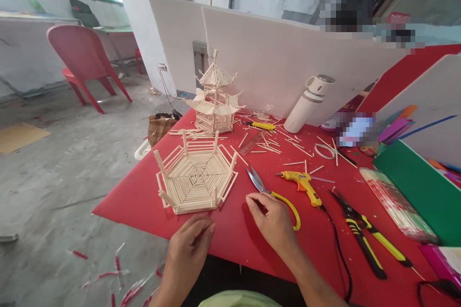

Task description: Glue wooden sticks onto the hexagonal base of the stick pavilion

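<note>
My left hand point(190, 249) is curled at the table's front edge, thumb against the fingers, with nothing visible in it. Just beyond it lies an octagonal base of wooden sticks point(198, 175) with a low railing and several upright posts. My right hand point(272, 220) is closed in a loose pinch above the red tabletop, and no object shows between its fingertips. Scissors with yellow handles point(256, 180) lie right beside that hand, which hides part of them. Farther right is a yellow glue gun point(300, 182). Behind the base stands a tiered stick pagoda point(216, 100).
Loose sticks point(268, 144), a yellow utility knife point(262, 125) and a clear ruler point(251, 143) lie toward the back. A white bottle point(306, 105) stands by the board. Black-yellow pliers point(363, 230) and a stick pack point(396, 204) are at right. A glue-gun cord point(336, 244) crosses the front.
</note>
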The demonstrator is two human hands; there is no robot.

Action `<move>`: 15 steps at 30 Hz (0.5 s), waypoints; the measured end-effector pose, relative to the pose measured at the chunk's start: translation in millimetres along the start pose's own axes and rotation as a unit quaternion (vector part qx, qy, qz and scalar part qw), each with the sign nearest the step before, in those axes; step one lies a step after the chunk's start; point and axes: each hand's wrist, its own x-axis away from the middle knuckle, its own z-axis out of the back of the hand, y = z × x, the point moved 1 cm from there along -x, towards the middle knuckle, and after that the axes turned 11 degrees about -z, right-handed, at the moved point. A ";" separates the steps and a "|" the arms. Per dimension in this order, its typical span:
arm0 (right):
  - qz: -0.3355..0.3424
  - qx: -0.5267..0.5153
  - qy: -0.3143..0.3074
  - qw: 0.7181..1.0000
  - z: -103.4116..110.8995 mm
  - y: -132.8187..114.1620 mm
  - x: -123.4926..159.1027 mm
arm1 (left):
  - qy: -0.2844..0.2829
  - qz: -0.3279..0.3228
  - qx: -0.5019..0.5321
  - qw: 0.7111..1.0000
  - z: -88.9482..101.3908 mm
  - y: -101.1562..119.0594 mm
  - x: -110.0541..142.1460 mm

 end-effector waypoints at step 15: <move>0.036 0.010 -0.066 0.997 -14.0 -14.7 2.5 | 0.046 0.025 -0.029 0.998 2.4 -9.4 -0.8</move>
